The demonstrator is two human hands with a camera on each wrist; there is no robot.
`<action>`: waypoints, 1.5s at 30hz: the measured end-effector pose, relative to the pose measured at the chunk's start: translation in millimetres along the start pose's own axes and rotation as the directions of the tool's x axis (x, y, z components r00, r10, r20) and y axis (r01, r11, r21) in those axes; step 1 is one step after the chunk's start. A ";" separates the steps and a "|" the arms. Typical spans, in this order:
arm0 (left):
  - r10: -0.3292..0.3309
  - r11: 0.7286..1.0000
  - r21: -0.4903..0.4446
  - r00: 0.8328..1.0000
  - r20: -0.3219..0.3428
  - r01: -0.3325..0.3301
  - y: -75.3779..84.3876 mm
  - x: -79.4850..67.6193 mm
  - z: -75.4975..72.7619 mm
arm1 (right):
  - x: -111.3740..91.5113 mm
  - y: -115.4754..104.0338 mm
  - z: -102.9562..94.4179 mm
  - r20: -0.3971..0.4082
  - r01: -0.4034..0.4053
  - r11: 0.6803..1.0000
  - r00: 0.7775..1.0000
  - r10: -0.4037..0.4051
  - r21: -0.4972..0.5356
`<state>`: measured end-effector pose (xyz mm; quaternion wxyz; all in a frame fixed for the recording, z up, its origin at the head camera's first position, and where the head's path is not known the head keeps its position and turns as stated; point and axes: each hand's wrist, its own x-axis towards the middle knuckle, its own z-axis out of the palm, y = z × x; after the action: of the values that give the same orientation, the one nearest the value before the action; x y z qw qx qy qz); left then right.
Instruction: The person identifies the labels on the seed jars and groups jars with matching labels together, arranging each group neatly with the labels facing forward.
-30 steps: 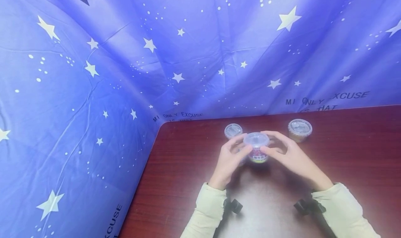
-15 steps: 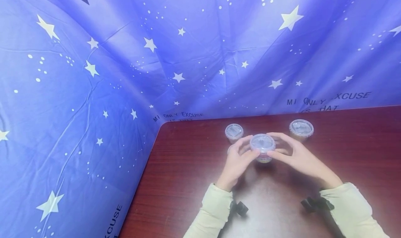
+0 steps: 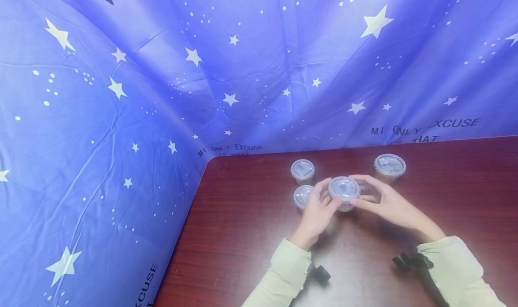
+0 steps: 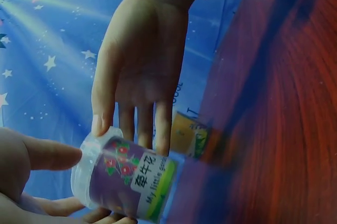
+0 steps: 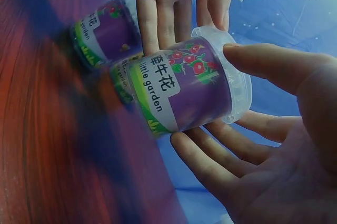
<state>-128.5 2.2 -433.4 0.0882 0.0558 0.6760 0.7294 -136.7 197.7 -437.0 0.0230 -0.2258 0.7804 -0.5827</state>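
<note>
In the head view, a small round plastic tub (image 3: 344,188) with a clear lid is held just above the table between both hands. My left hand (image 3: 315,217) grips its left side, thumb at the lid's rim and fingers behind. My right hand (image 3: 390,204) holds the right side, thumb near the rim. The wrist views show the tub (image 4: 129,174) tilted on its side to the camera, with a purple label, red flowers, a green band and the words "little garden". Just left of my left hand stands a similar lidded tub (image 3: 302,196), partly covered by that hand.
Another lidded tub (image 3: 302,170) stands behind on the left. A further lidded tub (image 3: 390,165) is at the back right; its label looks yellow in the left wrist view. A blue star-printed curtain (image 3: 251,73) borders the dark red table (image 3: 226,235) at back and left.
Both hands have moved the held tub slightly right and toward me, its lid now turned more to the head camera. The near left tub, earlier mostly hidden, has come into view.
</note>
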 end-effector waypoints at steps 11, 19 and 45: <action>-0.015 0.988 0.150 0.998 -0.058 0.024 -3.4 -5.3 7.6 | -0.5 17.6 2.9 0.023 0.026 0.999 0.999 -0.027 0.044; 0.005 0.967 0.256 0.997 -0.076 0.014 -8.0 -6.6 16.8 | -5.3 24.5 0.4 0.028 0.034 0.999 0.999 -0.035 0.028; -0.025 0.938 0.337 0.987 -0.160 0.079 -11.5 -3.7 20.8 | -5.6 17.0 2.3 -0.028 0.039 0.987 0.999 -0.044 -0.153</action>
<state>-120.2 22.6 -443.1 0.0441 -0.0040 0.7985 0.6003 -136.5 201.5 -454.7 -0.0188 -0.2338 0.8181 -0.5250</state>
